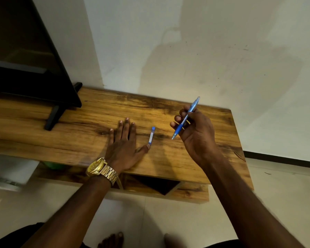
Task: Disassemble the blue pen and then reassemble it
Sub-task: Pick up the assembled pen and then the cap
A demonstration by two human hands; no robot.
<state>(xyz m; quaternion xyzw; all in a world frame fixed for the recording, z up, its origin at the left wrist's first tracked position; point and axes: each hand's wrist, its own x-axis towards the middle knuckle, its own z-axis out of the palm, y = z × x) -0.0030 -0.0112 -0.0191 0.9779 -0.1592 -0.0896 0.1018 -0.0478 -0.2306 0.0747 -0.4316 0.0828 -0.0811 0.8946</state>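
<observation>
My right hand [195, 129] holds the blue pen [185, 118] in the air above the wooden table [89, 111], tip pointing down and to the left, clear barrel pointing up toward the wall. My left hand [123, 140] lies flat on the table, palm down, fingers spread, a gold watch on its wrist. A small blue and white pen part [151, 136] lies on the wood just right of that hand, with the thumb tip touching its near end.
A black TV [25, 56] on a stand foot [52, 119] occupies the table's left side. A white wall rises right behind the table. Below the tabletop is an open shelf [156, 185], then a tiled floor with my bare foot [113, 240].
</observation>
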